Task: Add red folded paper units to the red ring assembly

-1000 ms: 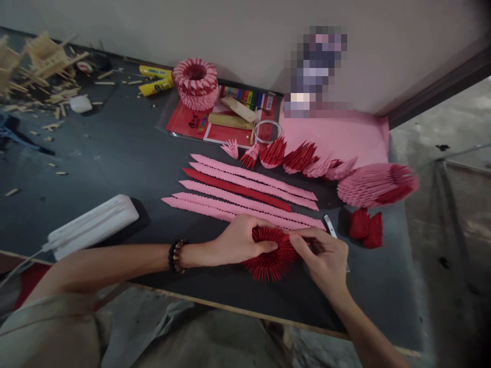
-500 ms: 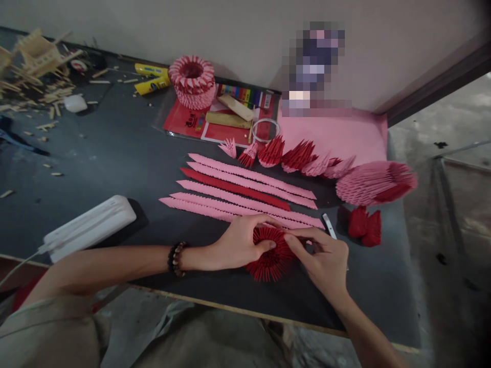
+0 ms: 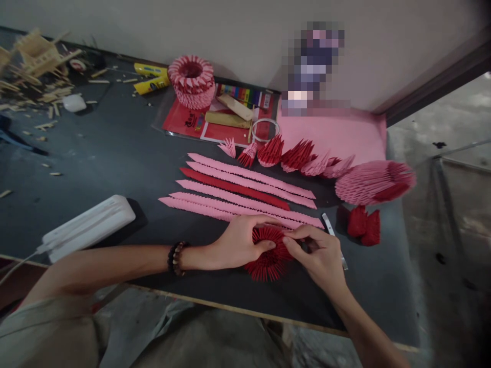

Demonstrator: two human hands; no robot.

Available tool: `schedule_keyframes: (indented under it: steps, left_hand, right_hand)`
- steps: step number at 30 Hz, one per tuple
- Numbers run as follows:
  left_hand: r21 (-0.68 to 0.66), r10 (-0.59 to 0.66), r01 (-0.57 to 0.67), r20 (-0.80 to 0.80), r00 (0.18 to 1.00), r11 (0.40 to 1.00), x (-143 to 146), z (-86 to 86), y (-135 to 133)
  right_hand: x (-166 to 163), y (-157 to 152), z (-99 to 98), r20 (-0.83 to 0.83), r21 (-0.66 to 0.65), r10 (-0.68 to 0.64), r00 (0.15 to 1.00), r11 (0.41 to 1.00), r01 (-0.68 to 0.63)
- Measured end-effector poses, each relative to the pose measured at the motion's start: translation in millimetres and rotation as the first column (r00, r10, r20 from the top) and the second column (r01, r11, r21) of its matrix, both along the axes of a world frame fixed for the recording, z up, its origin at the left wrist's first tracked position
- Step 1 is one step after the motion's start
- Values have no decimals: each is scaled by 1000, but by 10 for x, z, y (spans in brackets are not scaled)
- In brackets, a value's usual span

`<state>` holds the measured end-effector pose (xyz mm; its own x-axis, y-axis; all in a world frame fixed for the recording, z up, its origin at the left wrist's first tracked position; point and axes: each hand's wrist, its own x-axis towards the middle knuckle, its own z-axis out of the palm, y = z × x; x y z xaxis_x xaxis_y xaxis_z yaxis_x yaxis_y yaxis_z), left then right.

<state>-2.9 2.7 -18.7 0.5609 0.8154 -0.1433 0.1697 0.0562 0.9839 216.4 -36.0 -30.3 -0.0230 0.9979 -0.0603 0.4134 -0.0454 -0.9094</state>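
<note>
A round piece of red folded paper point(image 3: 270, 268), its points fanning outward, rests at the front of the dark table. My left hand point(image 3: 238, 244) is closed around its left side, with the thumb in the middle and the fingers along the far edge. At its upper right rim, my right hand point(image 3: 317, 251) pinches with thumb and forefinger; whatever sits between those fingertips is too small to make out. Just beyond the hands lie several long pink folded-paper strips point(image 3: 245, 200) and one red strip point(image 3: 233, 188).
A silver-white tool point(image 3: 334, 240) lies right of my right hand, near small red paper bundles point(image 3: 363, 225). Pink folded pieces point(image 3: 368, 184) stand behind. A white power bank point(image 3: 90, 227) is at left. Glue tubes point(image 3: 151, 79), a pink-red paper ring point(image 3: 192, 82) and wooden scraps point(image 3: 42, 94) are farther back.
My right hand has shifted slightly left and its fingers have drawn in at the rim, uncovering more of the silver-white tool. My left hand stays in place on the red paper piece.
</note>
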Motion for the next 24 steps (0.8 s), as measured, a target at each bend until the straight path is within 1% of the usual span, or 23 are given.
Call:
schedule_keyframes:
  steps: [7, 11, 16, 19, 21, 22, 23, 24]
  left_hand:
    - [-16, -1, 0, -13, 1000, 1000, 11, 8, 2]
    - [-36, -11, 10, -15, 1000, 999, 2, 14, 28]
    - [-81, -55, 56, 15, 998, 995, -30, -18, 101]
    - [-117, -53, 57, 34, 998, 992, -44, -41, 120]
    - [-134, -32, 34, 18, 999, 990, -49, -47, 115]
    - [-141, -22, 22, 5, 1000, 990, -50, -47, 111]
    - [-150, -14, 12, -7, 1000, 989, -51, -44, 107]
    - [-158, -7, 4, -17, 1000, 988, -51, -39, 104]
  right_hand:
    - [5, 0, -17, -45, -21, 39, 998, 999, -40]
    - [-9, -5, -13, -50, -31, 19, 999, 999, -21]
    - [-35, -15, 7, -76, -42, -15, 997, 999, 12]
    - [36, 4, 23, -62, -11, -64, 996, 998, 63]
    - [150, 40, 48, 3, 37, -64, 998, 997, 64]
    - [223, 65, 66, 47, 49, -17, 999, 999, 15]
    - [301, 94, 85, 105, 44, 83, 991, 995, -88]
    - [380, 123, 105, 167, 46, 229, 959, 970, -239]
